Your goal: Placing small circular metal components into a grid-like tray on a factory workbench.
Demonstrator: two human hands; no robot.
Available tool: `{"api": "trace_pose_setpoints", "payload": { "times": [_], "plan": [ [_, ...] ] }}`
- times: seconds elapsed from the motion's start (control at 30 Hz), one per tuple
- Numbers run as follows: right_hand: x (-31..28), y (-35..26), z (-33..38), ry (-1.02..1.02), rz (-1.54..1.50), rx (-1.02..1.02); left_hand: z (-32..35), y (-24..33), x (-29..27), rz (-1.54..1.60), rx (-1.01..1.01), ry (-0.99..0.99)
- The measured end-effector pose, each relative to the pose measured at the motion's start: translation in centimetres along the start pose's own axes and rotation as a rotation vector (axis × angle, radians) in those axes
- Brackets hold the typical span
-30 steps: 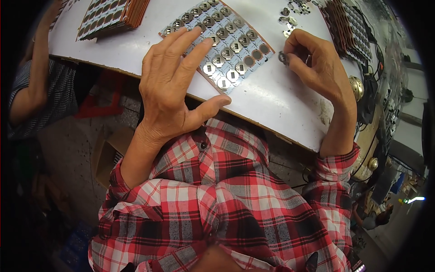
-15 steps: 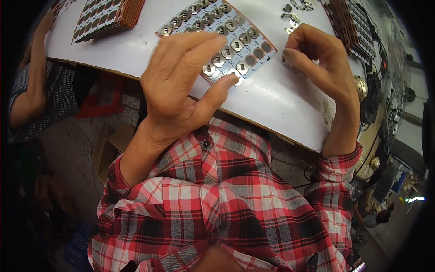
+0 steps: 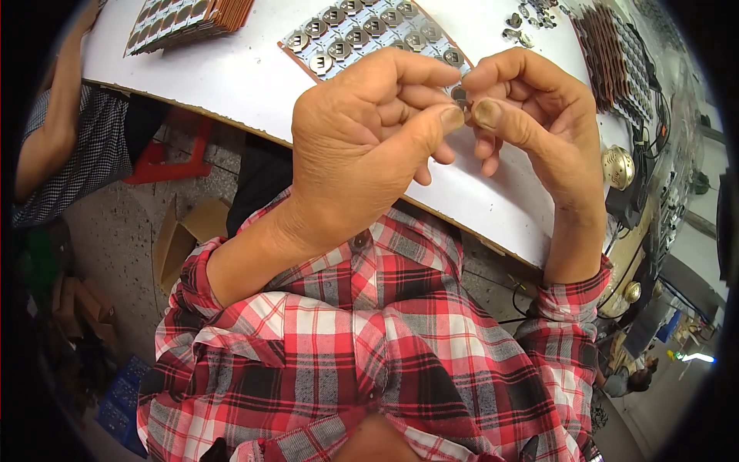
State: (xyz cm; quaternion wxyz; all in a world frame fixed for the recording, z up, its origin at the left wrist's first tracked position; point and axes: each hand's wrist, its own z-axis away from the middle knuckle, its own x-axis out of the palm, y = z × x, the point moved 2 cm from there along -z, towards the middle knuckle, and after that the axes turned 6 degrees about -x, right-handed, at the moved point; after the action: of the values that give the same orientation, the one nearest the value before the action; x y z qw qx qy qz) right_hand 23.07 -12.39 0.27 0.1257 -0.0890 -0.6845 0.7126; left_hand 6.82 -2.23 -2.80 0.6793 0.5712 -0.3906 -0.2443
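My left hand (image 3: 362,131) and my right hand (image 3: 543,127) meet over the table's near part, thumbs and forefingers closed tip to tip. Something tiny and dark sits between the fingertips, too small and covered to name. Behind my hands lies a panel of light-blue circuit boards (image 3: 358,58), brown at its edge. Rows of round silver metal clips (image 3: 339,49) stand on it. My hands hide the panel's near right part, where a dark round pad (image 3: 459,93) shows beside the fingertips.
Stacked panels (image 3: 188,23) stand at the far left, another stack (image 3: 616,61) at the far right. Loose metal clips (image 3: 531,17) lie near the back. A round metal dome (image 3: 618,168) and cables sit right of the white table (image 3: 223,85). A co-worker's arm (image 3: 61,108) is at the left.
My left hand has come off the panel and moved right, its fingers closing against those of my right hand. The right hand has moved slightly left, still pinched. The view has shifted a little.
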Motion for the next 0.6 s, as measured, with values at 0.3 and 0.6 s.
{"api": "trace_pose_setpoints", "payload": {
  "times": [0.3, 0.6],
  "plan": [
    [-1.6, 0.6, -0.4, 0.028, 0.181, -0.13, -0.9, -0.4, -1.1, -0.547, 0.616, 0.174],
    [-1.3, 1.8, -0.1, -0.005, 0.439, -0.174, -1.2, -0.5, -2.8, -0.752, 0.601, 0.173]
  ]
}}
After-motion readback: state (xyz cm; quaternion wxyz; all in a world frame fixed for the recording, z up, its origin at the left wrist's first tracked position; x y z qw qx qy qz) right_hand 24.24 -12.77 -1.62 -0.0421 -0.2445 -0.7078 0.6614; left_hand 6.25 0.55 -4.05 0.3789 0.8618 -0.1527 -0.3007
